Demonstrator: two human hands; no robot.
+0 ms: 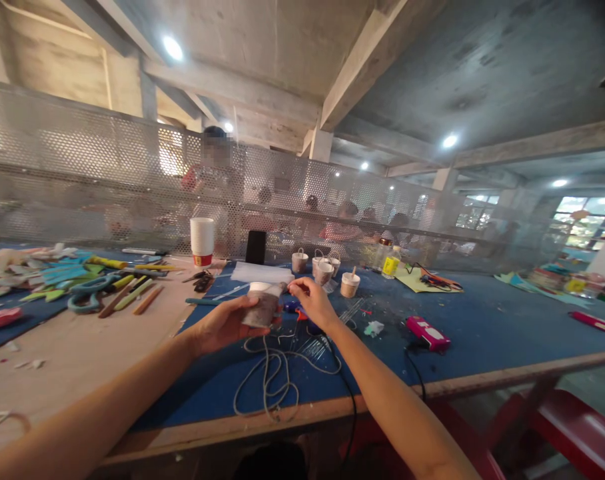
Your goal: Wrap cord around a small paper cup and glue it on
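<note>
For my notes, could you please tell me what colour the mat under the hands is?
The mat is blue; the head view shows it.

Left hand [222, 327] curled closed, right hand [310, 300] pinching, both held forward.

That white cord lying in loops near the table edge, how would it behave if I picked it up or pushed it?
Probably floppy: the cord lies in loose, uneven loops on the blue mat, so it would sag and dangle when lifted. It is likely light, since it looks thin. If pushed, it would probably bunch or tangle rather than slide whole, since its loops cross.
</note>
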